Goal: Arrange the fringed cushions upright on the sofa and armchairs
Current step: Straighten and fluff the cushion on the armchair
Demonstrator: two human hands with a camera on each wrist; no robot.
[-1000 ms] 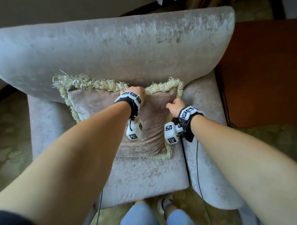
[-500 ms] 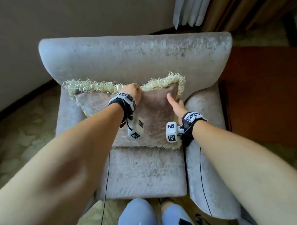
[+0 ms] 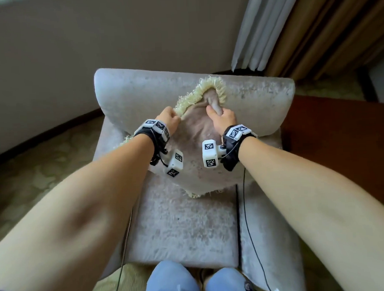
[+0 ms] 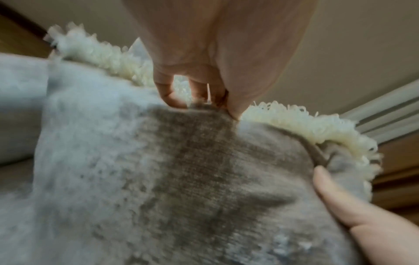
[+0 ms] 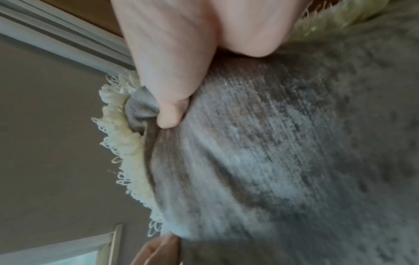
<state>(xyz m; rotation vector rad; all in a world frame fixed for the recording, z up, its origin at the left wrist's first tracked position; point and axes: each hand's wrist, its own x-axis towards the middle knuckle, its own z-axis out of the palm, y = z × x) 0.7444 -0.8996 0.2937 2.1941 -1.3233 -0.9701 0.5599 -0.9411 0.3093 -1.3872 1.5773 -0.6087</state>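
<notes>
A taupe velvet cushion [image 3: 197,149] with cream fringe is lifted off the seat of the grey armchair [image 3: 185,228], tilted with one corner [image 3: 213,94] raised against the backrest. My left hand [image 3: 171,120] grips the fringed top edge to the left of that corner; the left wrist view shows its fingers [image 4: 172,93] pinching the cushion [image 4: 181,170] at the seam. My right hand [image 3: 221,119] grips the bunched fabric just below the raised corner. In the right wrist view the thumb [image 5: 172,111] presses into the gathered cushion [image 5: 272,152].
The armchair stands against a beige wall [image 3: 96,39] with curtains [image 3: 302,28] at the back right. A dark wooden table [image 3: 339,144] sits right of the chair. Patterned carpet [image 3: 35,172] lies to the left. My knees [image 3: 198,280] are at the seat's front edge.
The cushion lay leaning against the backrest with its top edge level; both hands have now gripped it and lifted it, rotating one corner upward. The head view has pulled back.
</notes>
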